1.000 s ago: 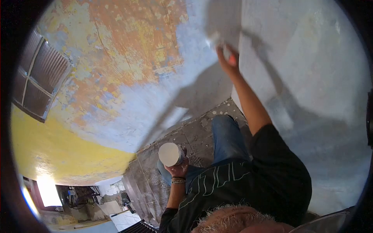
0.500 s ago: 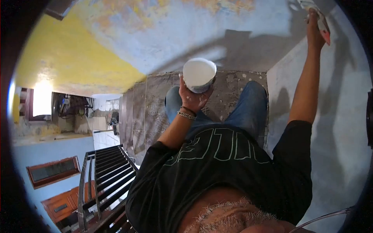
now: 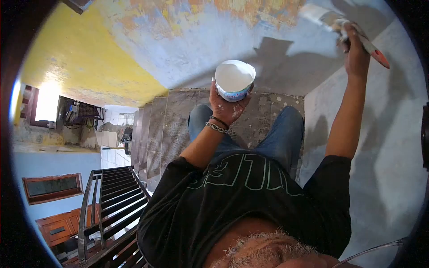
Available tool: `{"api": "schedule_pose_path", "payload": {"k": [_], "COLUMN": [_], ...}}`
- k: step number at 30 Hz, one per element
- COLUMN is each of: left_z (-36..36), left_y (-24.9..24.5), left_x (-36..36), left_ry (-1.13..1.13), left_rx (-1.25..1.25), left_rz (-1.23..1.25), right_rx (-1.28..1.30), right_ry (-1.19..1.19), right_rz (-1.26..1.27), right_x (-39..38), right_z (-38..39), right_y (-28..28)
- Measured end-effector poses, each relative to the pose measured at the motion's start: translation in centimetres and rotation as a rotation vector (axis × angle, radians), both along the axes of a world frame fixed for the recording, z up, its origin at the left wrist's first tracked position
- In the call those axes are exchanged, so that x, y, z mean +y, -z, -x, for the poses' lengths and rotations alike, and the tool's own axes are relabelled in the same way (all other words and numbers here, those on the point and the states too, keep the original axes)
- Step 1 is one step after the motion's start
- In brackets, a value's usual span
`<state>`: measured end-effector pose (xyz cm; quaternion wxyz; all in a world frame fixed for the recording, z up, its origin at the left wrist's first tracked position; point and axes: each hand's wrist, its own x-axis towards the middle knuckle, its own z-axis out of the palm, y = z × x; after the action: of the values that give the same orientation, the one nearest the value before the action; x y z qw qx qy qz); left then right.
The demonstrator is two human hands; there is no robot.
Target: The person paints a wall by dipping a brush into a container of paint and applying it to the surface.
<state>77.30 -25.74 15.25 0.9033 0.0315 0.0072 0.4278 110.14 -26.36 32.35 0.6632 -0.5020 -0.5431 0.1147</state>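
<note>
My left hand [image 3: 228,107] is wrapped round a small tub [image 3: 235,80] of white paint, held upright in front of my knees with its open top facing me. White smears mark the palm and fingers. Up at the right, my right hand [image 3: 355,47] grips a paintbrush [image 3: 333,20] by its handle, whose red end points down to the right. The bristles are pale, blurred, and at or close to the wall [image 3: 192,49]; contact is hard to tell. That wall is part yellow, part pale blue-white, with patchy orange marks near the top.
A grey side wall [image 3: 389,147] rises close on my right. Below is a dark tiled floor [image 3: 178,120] with pale spots. Black metal railing [image 3: 118,196] stands at lower left, with an orange-brown wooden door [image 3: 67,225] and a framed window [image 3: 52,187] beyond it.
My right hand has turned, and the brush's bristle end has swung left along the wall. The tub in my left hand has shifted slightly right and up in view.
</note>
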Motion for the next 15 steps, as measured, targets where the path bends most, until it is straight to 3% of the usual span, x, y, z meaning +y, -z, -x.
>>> {"api": "schedule_pose_path", "payload": {"k": [1,3,5,6,10,15], "left_z": [0.0,-0.1,-0.1,-0.1,-0.4,-0.7], "left_y": [0.2,0.6,1.4,1.6,1.7,2.3], "left_x": [0.0,0.0,0.2,0.1,0.0,0.1], "left_ry": [0.001,0.009,0.038,0.061,0.067,0.115], "left_rx": [-0.002,0.062,0.055,0.054,0.158,0.164], "left_rz": [-0.003,0.032,0.035,0.042,0.031,0.034], "right_rx": [0.037,-0.091,-0.285,-0.25,-0.244,-0.218], "right_ry": [-0.252,-0.242,-0.381,-0.502,-0.678,-0.695], "right_rz": [0.123,-0.039,0.092,0.171,0.443,0.441], "right_x": [-0.6,-1.3,-2.0,-1.7,-0.7,0.3], "right_z": [1.0,5.9,8.6,9.5,11.9,13.6], "right_y": [0.1,1.1,0.1,0.3,0.6,2.8]}}
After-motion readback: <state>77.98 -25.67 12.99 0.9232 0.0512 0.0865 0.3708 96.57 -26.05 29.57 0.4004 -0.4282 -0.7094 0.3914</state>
